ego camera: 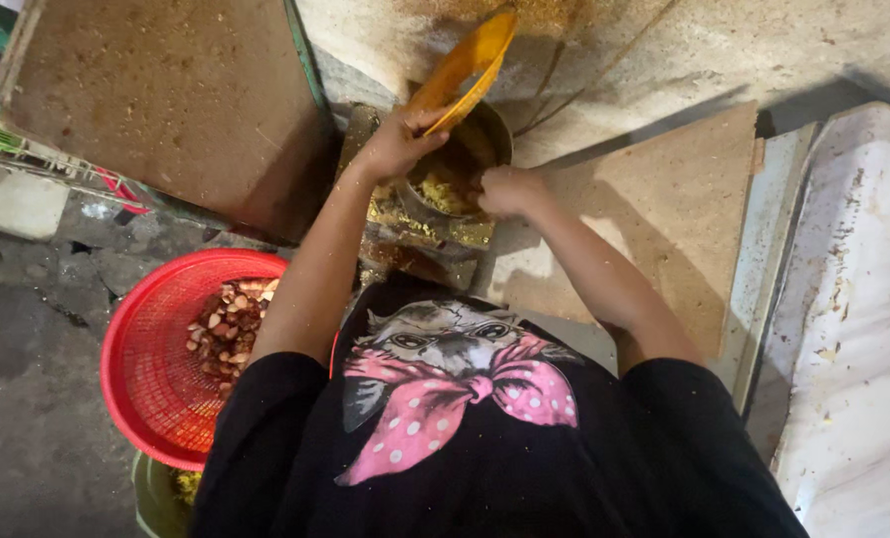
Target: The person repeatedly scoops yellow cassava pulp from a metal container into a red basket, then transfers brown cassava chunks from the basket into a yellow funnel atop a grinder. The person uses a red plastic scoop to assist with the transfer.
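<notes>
My left hand (397,144) grips the lower edge of a yellow plastic plate (465,65), tilted up on its side over a metal pot (493,130). The pot holds a yellowish crumbly mass (445,189). My right hand (509,189) is closed at the pot's near right rim, touching the yellow mass; what it holds I cannot tell. The pot stands on a grimy metal stand (425,234) smeared with yellow residue.
A red plastic basket (146,369) with brown and pale chopped pieces (228,324) sits at the lower left above a yellowish container (161,498). Wooden boards lie at the upper left (166,100) and right (664,199). A white worn surface (853,329) runs along the right.
</notes>
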